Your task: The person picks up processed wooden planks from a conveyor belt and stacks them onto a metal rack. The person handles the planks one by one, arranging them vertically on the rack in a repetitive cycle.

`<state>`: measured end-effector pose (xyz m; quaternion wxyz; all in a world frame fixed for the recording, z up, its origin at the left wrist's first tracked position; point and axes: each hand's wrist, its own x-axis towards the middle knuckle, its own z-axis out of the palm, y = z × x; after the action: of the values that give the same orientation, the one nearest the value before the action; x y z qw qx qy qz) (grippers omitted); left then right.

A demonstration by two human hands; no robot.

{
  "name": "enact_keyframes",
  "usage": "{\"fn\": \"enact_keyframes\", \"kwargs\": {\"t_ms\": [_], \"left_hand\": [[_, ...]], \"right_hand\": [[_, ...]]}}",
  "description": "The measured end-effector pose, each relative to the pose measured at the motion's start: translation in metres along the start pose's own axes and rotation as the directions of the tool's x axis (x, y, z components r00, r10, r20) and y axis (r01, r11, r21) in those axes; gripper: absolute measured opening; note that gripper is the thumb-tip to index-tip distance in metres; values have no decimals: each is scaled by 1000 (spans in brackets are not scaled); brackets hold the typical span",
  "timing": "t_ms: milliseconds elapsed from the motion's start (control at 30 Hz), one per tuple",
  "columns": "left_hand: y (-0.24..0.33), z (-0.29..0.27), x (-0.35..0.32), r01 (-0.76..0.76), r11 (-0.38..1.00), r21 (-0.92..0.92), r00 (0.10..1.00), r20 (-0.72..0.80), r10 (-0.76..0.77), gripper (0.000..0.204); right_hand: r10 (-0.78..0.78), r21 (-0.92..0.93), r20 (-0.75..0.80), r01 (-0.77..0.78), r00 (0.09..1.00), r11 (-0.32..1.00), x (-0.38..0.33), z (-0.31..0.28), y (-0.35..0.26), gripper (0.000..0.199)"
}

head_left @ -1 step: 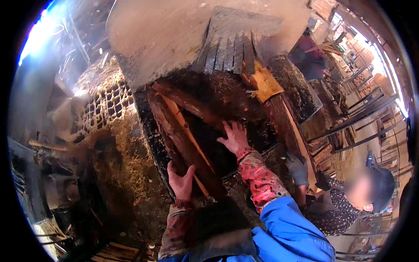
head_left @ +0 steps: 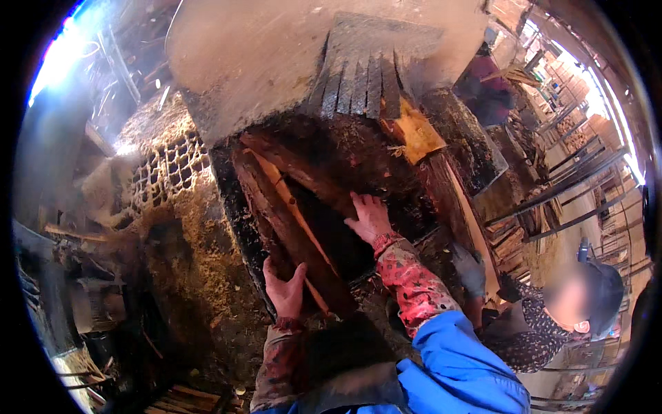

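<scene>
My left hand (head_left: 284,293) is at the near left, thumb and fingers apart, against the outer side of a long bark-covered wood slab (head_left: 289,228) with a pale cut edge. My right hand (head_left: 370,219) lies with its fingers spread at the near end of a second dark slab (head_left: 296,164). The two slabs come close together at their far ends and spread apart toward me. Both rest on a dark, dirt-covered machine table (head_left: 369,155). Whether my fingertips press on the wood is hard to tell.
At the right, a co-worker's gloved hand (head_left: 469,271) touches another bark-edged slab (head_left: 452,200), whose far end lies by slotted metal strips (head_left: 362,86). A broad dusty cover (head_left: 255,55) spans the far side. Sawdust (head_left: 200,255) coats the left; wood scraps (head_left: 183,400) lie below.
</scene>
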<state>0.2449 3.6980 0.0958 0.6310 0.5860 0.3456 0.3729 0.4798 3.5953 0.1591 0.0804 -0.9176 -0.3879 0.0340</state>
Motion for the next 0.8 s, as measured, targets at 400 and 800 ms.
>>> {"fn": "enact_keyframes", "kwargs": {"t_ms": [400,800], "left_hand": [[22,2,-5,148,966,-210,987,-32,-158,55],[25,13,-9,95,987,-128,993,-52,-102,65]], "right_hand": [[-117,506,6,98,993,857,-91,-16,-74,79],[308,108,-323,-288,895,951,-116,24,92,64]]}}
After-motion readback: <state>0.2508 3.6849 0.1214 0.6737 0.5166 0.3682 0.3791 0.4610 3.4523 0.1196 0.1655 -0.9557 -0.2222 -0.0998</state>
